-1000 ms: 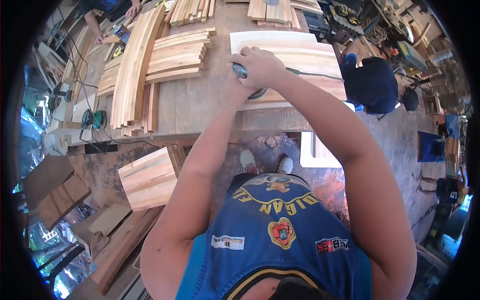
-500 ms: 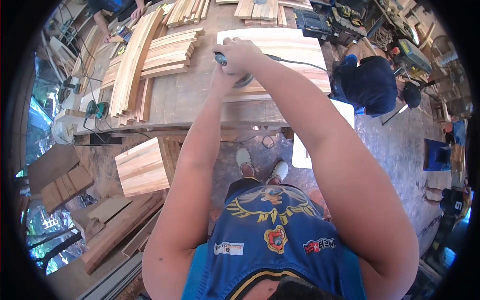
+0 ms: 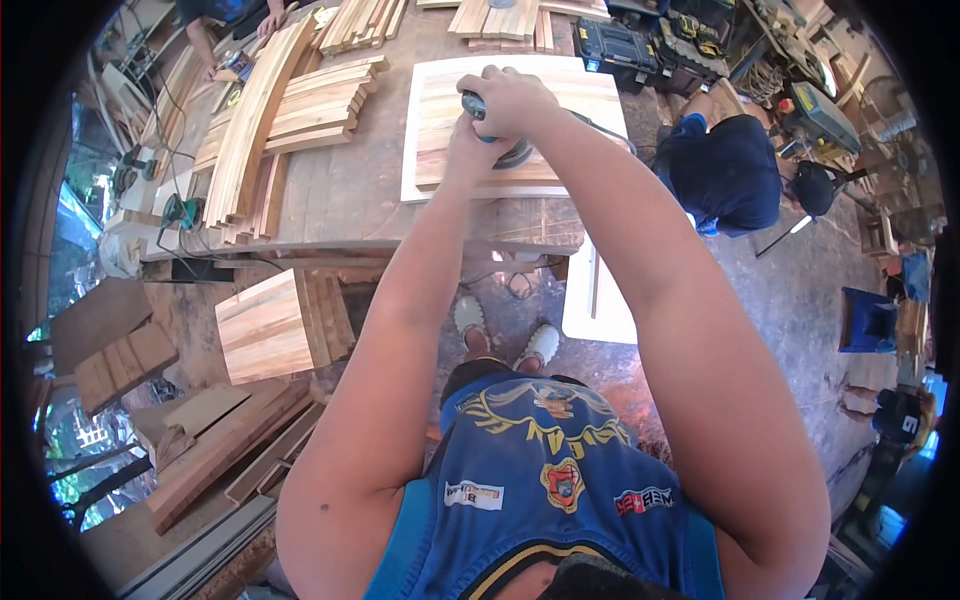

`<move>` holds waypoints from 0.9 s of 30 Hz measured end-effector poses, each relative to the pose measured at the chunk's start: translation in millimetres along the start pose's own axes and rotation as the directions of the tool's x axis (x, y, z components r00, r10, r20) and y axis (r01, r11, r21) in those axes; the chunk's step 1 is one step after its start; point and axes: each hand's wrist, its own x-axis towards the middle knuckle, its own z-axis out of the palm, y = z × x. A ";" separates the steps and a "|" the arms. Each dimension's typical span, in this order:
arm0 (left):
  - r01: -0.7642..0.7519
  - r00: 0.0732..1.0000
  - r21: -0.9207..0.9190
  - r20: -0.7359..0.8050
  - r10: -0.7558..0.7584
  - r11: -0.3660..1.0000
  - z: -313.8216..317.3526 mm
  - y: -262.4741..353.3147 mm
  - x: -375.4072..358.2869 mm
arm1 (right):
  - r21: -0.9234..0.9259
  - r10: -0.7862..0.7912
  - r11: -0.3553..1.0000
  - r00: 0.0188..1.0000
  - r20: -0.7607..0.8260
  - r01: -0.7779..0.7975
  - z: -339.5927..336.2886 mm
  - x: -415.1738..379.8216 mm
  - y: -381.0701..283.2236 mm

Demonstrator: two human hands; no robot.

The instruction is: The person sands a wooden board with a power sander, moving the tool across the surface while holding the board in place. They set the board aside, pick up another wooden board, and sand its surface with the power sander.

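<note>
A corded sander [image 3: 512,156] sits flat on a glued-up light wood panel [image 3: 585,100]. From above, my right hand [image 3: 515,100] is wrapped over its body. My left hand [image 3: 474,152] is closed around the sander's near side, just below the right hand. My own hands hide most of the tool; its dark end and part of its round base show. Beneath the panel lies a white board [image 3: 410,160] on the workbench [image 3: 355,190]. The cord runs off to the right.
Stacked wood strips [image 3: 255,130] lie on the bench's left, near a green power tool [image 3: 180,212]. Toolboxes [image 3: 615,50] stand at the back right. A person in dark clothes [image 3: 725,170] bends at the right; another person's hand [image 3: 270,25] is far left. A wood block [image 3: 262,325] stands below.
Both my hands and the sander have moved to the right over the panel, uncovering more of its left side. My view has shifted slightly.
</note>
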 end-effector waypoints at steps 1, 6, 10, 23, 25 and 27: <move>0.003 1.000 0.024 0.000 -0.003 1.000 5.2 1.6 -1.6 | 0.001 0.016 1.000 1.000 -0.008 -0.016 1.7 -3.8 4.3; -0.038 0.999 0.033 0.005 0.038 0.999 33.4 6.4 1.1 | 0.014 0.037 0.999 0.998 -0.046 -0.037 5.8 -18.5 30.6; -0.063 0.998 -0.108 0.022 0.065 0.992 49.2 17.6 0.5 | 0.027 0.066 0.998 0.994 -0.085 -0.064 0.2 -30.0 43.6; -0.134 0.988 0.082 -0.059 0.139 0.988 12.8 2.9 -9.0 | 0.054 -0.024 0.998 1.000 -0.019 0.025 4.0 4.8 6.7; -0.120 0.988 0.085 -0.090 0.128 0.989 0.5 -0.7 -9.8 | 0.048 -0.023 0.999 0.999 -0.025 0.025 9.9 16.0 -3.9; -0.026 0.997 0.065 -0.074 0.031 0.998 -10.3 -13.8 -4.3 | 0.053 -0.038 0.998 0.997 -0.064 0.041 13.8 23.3 -15.9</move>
